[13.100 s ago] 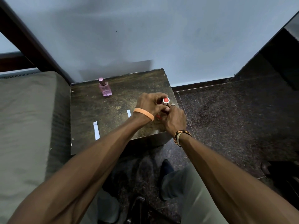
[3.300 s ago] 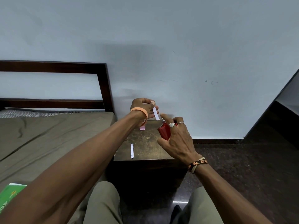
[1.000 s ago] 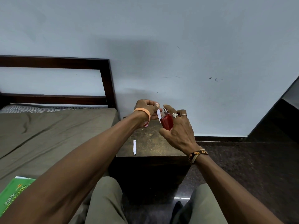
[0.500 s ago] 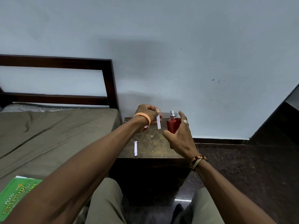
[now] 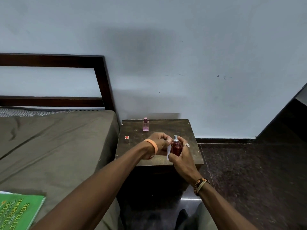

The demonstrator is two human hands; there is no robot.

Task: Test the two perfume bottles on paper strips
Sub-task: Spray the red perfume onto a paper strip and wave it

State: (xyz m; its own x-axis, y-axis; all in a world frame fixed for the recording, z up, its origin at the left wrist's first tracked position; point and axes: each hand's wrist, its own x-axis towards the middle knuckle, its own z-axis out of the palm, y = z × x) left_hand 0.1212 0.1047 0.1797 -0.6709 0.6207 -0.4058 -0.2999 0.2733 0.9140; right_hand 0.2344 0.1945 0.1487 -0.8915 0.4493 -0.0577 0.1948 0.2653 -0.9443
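Note:
My right hand [image 5: 181, 156] grips an uncapped red perfume bottle [image 5: 175, 148] with a silver spray nozzle, held upright just above the dark wooden bedside table [image 5: 186, 128]. My left hand [image 5: 159, 143] pinches a white paper strip [image 5: 169, 151] that hangs down right beside the bottle. A pink perfume bottle [image 5: 145, 125] stands capped at the back of the table. The red bottle's cap [image 5: 127, 138] stands at the table's left side. My left arm hides the second strip.
A bed with an olive sheet [image 5: 54, 146] and a dark wooden headboard [image 5: 99, 77] lies to the left of the table. A green book [image 5: 18, 211] rests on the bed near me. Dark stone floor [image 5: 249, 180] spreads to the right, below a pale wall.
The view has tilted down, so the pink bottle and the red cap show. Both hands have lowered toward the table, and the strip now hangs closer to the red bottle.

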